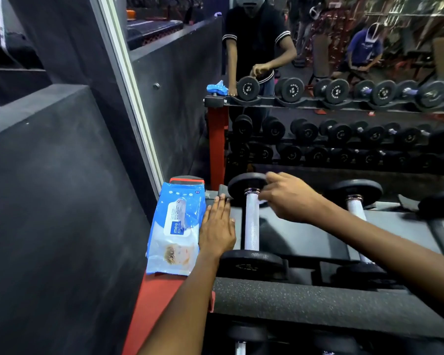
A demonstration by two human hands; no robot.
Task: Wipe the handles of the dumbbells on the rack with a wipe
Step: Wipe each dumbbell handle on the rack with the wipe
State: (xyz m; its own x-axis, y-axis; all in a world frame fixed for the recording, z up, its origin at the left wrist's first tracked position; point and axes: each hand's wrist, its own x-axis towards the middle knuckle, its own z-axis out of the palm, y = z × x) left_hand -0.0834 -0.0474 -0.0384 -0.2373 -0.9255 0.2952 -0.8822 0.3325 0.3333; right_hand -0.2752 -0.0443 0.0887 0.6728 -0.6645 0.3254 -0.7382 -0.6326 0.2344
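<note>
The left hand lies flat, fingers straight, on the rack between the blue wipe pack and the nearest dumbbell; the right hand curls its fingers around a small white wipe at the far end of the knurled handle, just beside the far weight plate; a second dumbbell rests beyond the right wrist; a mirror rises past the fingertips.

We are seeing a knurled, shiny metal dumbbell handle, matt black end plates, and a glossy plastic wipe pack.
</note>
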